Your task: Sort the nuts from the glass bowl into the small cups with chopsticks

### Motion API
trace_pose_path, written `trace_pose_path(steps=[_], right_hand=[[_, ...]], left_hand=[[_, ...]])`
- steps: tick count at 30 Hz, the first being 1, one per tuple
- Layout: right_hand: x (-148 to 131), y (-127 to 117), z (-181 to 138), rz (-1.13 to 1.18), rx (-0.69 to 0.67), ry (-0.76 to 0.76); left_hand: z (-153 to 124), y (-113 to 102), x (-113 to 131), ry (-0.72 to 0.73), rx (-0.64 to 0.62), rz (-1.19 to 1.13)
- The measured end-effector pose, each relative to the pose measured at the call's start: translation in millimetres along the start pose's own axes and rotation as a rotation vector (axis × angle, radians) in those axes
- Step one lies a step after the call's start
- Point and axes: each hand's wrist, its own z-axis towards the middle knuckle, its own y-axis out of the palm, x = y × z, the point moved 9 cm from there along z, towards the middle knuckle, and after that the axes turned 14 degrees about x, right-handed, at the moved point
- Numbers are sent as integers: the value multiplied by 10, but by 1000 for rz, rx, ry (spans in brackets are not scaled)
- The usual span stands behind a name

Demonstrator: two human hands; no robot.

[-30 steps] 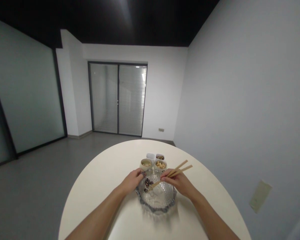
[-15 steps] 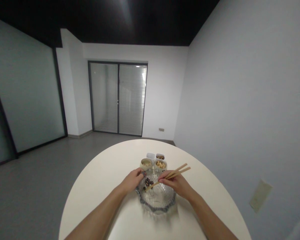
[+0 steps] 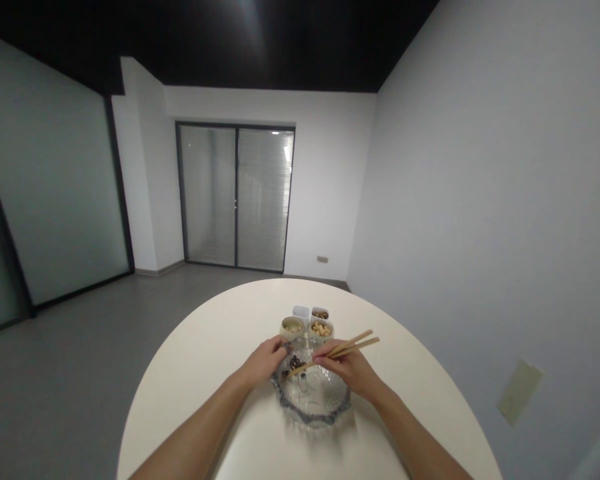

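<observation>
Round white counter, bare room. Glass bowl: my left hand has its fingers closed on the rim. Right hand: fingers clamped on chopsticks, tips at the few dark beans in the bowl. Small cups behind are part-filled; I judge the work nearly done.

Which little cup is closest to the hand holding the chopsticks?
The front-right cup, full of pale yellow nuts, sits just beyond the right hand; the others stand farther left or behind.

Small cups, perhaps of nuts, on a white table.
</observation>
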Motion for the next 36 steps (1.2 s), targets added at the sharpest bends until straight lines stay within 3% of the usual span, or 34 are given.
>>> trace_pose_path(steps=[20,25,30,36], right_hand=[[32,-33,14,27,48,19],[78,-300,135,49,185,17],[143,-637,361,13,418,-24],[149,-644,561,-56,514,-111]], left_hand=[[5,5,-9,4,-2,-1],[11,19,-79,-13,-4,-3],[3,26,-114,-40,-5,-2],[-8,8,-39,-33,-14,-8]])
